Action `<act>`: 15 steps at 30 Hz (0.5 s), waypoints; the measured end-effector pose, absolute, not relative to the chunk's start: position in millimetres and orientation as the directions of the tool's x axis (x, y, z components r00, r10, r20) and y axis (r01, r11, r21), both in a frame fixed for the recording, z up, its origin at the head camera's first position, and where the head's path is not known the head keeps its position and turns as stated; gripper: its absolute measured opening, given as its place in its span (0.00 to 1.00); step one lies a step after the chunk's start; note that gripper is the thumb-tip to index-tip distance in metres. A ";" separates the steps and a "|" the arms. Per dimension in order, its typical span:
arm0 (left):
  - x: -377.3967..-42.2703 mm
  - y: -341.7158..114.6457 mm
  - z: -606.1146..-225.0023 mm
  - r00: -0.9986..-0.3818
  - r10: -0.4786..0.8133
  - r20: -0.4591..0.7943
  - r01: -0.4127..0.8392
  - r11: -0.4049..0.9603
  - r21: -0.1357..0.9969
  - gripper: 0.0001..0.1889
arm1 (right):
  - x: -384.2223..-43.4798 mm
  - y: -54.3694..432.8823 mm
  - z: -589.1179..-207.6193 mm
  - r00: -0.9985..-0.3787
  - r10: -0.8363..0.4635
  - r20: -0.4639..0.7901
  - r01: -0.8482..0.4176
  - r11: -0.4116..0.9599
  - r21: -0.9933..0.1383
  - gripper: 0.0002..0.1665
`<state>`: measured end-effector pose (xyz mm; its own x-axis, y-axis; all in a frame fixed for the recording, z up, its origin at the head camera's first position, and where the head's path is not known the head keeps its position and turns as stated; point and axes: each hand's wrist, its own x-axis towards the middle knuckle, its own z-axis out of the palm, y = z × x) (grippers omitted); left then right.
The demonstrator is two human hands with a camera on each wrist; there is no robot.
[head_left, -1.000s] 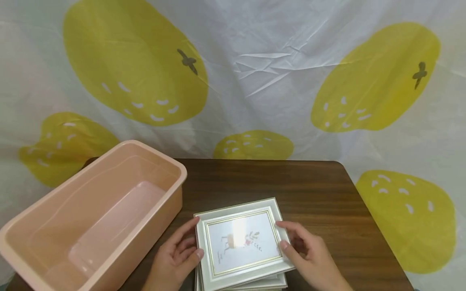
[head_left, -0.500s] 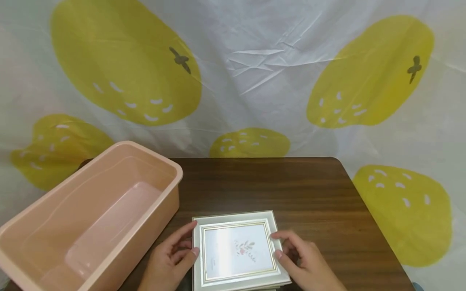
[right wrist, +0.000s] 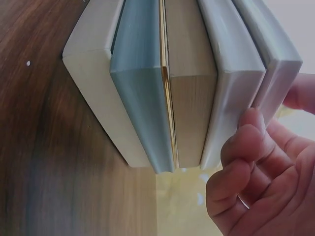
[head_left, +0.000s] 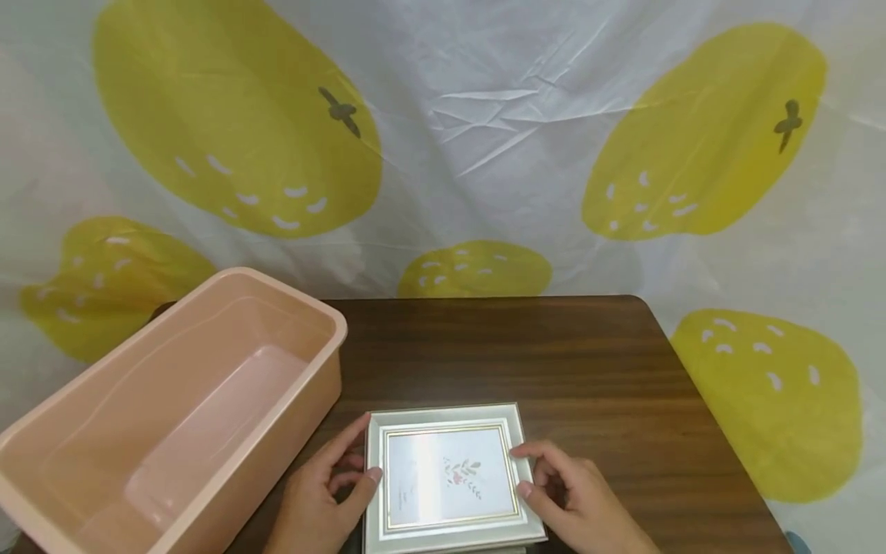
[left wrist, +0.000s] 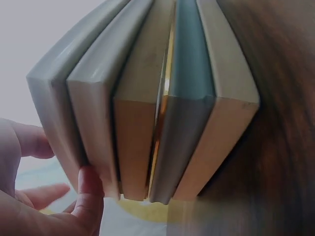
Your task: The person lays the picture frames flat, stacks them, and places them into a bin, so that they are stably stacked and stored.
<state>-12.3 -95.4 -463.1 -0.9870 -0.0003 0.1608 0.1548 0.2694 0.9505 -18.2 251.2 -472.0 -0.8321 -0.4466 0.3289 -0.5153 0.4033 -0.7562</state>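
Note:
A stack of several picture frames stands on the dark wood table [head_left: 588, 369]. The topmost is a white picture frame [head_left: 443, 545] with gold inner lines and a plant print under glare. My left hand [head_left: 325, 488] holds its left side, index finger at the far corner and thumb on the edge. My right hand [head_left: 577, 492] grips the opposite side between thumb and fingers. In the left wrist view, the edges of the stack show, among them a teal frame [left wrist: 189, 73] and a cream frame [left wrist: 229, 73] at the bottom. The right wrist view has curled fingers [right wrist: 246, 142] against the upper frames.
To the left, a pink plastic bin [head_left: 339, 369] stands at an angle on the table, its inside bare. Behind the table hangs a white cloth [head_left: 484, 185] printed with yellow fruit. The table's right edge slants away beyond my right hand.
The top picture frame has turned from a skewed position to line up with the stack beneath. Both hands have moved with it, slightly toward the near edge.

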 end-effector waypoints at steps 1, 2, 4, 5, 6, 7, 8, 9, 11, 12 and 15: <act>-12.3 -95.0 -463.4 -0.989 -0.004 0.150 0.143 0.276 0.951 0.35 | -18.0 251.7 -472.0 -0.833 -0.449 0.324 -0.512 0.402 -0.759 0.24; -12.5 -94.5 -463.9 -0.990 -0.007 0.142 0.135 0.284 0.949 0.34 | -18.0 252.3 -472.1 -0.829 -0.453 0.327 -0.516 0.398 -0.759 0.24; -12.2 -93.5 -464.3 -0.992 -0.010 0.125 0.116 0.299 0.947 0.33 | -17.1 253.1 -471.2 -0.835 -0.450 0.317 -0.506 0.398 -0.766 0.23; -12.1 -93.1 -464.3 -0.994 -0.009 0.111 0.103 0.310 0.945 0.33 | -16.6 253.7 -471.1 -0.834 -0.450 0.319 -0.506 0.396 -0.766 0.22; -12.1 -92.6 -464.5 -0.995 -0.007 0.098 0.091 0.315 0.945 0.33 | -16.3 254.0 -471.2 -0.832 -0.449 0.326 -0.511 0.391 -0.765 0.22; -12.1 -91.9 -464.7 -0.996 -0.007 0.086 0.079 0.321 0.944 0.32 | -16.4 254.4 -471.7 -0.825 -0.451 0.340 -0.523 0.383 -0.761 0.22; -12.0 -91.1 -465.0 -0.997 -0.009 0.074 0.067 0.330 0.941 0.32 | -16.5 254.7 -472.0 -0.821 -0.450 0.351 -0.531 0.378 -0.759 0.22; -12.1 -90.2 -465.2 -0.998 -0.012 0.063 0.056 0.334 0.941 0.32 | -16.8 255.1 -472.7 -0.817 -0.451 0.359 -0.537 0.368 -0.759 0.22; -12.4 -88.4 -465.9 -0.998 -0.019 0.052 0.043 0.331 0.943 0.31 | -17.9 255.5 -474.2 -0.813 -0.451 0.368 -0.540 0.350 -0.765 0.22; -12.4 -87.5 -466.3 -0.999 -0.026 0.047 0.036 0.326 0.945 0.31 | -18.6 255.5 -475.0 -0.814 -0.450 0.369 -0.539 0.344 -0.769 0.22; -12.8 -84.9 -467.5 -0.998 -0.041 0.047 0.032 0.307 0.951 0.30 | -20.0 256.2 -476.7 -0.820 -0.445 0.359 -0.524 0.332 -0.785 0.21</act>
